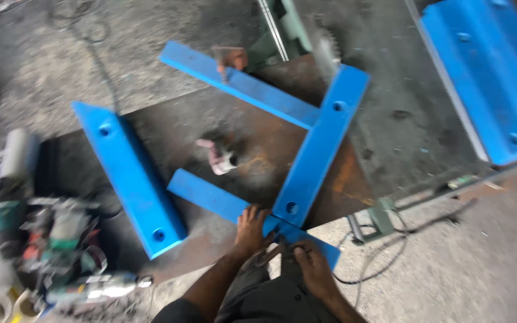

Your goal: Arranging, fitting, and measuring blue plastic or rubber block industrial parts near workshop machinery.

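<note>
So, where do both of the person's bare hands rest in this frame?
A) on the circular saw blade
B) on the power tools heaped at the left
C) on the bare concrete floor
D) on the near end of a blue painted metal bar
D: the left hand and right hand both press on the near end of the blue painted metal bar lying on the rusty steel plate.

Both forearms come up from the bottom edge and draw close together. The left hand (pixel 251 230) lies palm down with its fingers spread forward, wrist straight, forearm bare and angled up to the right. The right hand (pixel 313 267) sits just beside and a little nearer the body, back turned up, fingers curled inward toward the left hand. The picture is too blurred to tell whether the fingertips pinch anything.
</note>
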